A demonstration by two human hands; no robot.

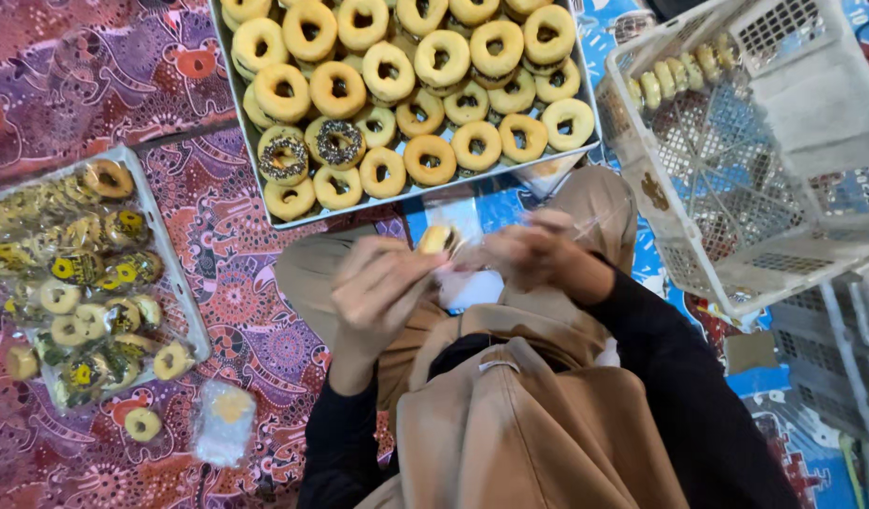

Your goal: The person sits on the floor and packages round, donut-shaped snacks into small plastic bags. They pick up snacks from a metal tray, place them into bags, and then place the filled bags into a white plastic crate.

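I see both forearms in long black sleeves raised in front of my chest, elbows bent and tucked low. My left hand (pixel 383 287) is curled, fingers bunched together and pinching at the tips. My right hand (pixel 538 253) sits just beside it, blurred, fingers bent inward toward the left fingertips; its grip I cannot make out.

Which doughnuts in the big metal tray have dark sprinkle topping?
Two side by side near the metal tray front left corner: the left sprinkled doughnut and the right sprinkled doughnut. All others there are plain golden.
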